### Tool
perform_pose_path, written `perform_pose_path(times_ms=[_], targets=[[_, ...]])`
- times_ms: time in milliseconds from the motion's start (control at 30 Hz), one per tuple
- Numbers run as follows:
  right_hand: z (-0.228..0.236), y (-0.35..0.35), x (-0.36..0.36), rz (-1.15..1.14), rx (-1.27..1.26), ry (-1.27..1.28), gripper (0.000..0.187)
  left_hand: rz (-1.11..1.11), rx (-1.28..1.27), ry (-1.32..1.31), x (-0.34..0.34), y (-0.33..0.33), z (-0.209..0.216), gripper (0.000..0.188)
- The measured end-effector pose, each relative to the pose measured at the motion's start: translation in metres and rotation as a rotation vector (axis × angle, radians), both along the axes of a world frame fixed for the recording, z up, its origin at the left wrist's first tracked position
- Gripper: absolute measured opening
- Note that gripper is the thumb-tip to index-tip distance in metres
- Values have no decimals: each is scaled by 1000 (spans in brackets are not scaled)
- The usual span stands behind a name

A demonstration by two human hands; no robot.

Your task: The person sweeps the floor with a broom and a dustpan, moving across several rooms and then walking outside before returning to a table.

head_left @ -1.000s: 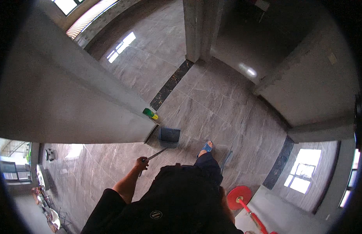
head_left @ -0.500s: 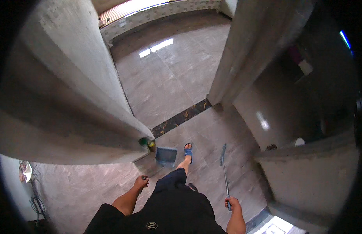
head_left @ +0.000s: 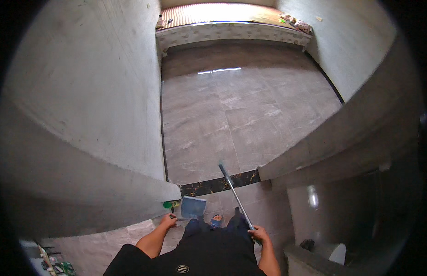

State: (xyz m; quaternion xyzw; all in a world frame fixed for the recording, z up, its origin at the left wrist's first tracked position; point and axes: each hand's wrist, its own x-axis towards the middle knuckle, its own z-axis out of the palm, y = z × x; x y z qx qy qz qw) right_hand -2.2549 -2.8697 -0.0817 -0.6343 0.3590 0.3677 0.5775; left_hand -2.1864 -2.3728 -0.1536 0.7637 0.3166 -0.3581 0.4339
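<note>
My right hand (head_left: 258, 234) is closed round the grip of a long-handled broom (head_left: 237, 198). Its metal pole slants forward and left, and the narrow blue-grey head is over the floor just past a dark threshold strip (head_left: 213, 185). My left hand (head_left: 169, 221) is closed on the dark end of a handle, beside a blue-grey dustpan (head_left: 193, 207). The pan is low over the floor near the left wall's end; whether it touches the floor I cannot tell. A sandalled foot (head_left: 216, 221) shows just right of the pan.
A green object (head_left: 167, 204) stands by the left wall's end (head_left: 170, 191). Beyond the threshold, tiled floor (head_left: 222, 106) runs to a bed-like platform (head_left: 232, 32) with a striped cover. A thick wall edge (head_left: 291, 168) bounds the doorway's right. A low ledge (head_left: 310, 262) is at lower right.
The broom has swung from my right side forward and left, its head now past the threshold. My view has turned and shows more of the room ahead. The dustpan stays near my left hand.
</note>
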Motion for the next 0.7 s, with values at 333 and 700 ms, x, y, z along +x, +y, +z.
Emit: perform_pose_path(times_ms=[333, 700], targets=[[-34, -68, 342, 247, 52, -98, 16, 284, -41, -69, 118, -100, 1, 39], [-62, -165, 658, 243, 22, 276, 19, 804, -167, 15, 364, -200, 16, 33]])
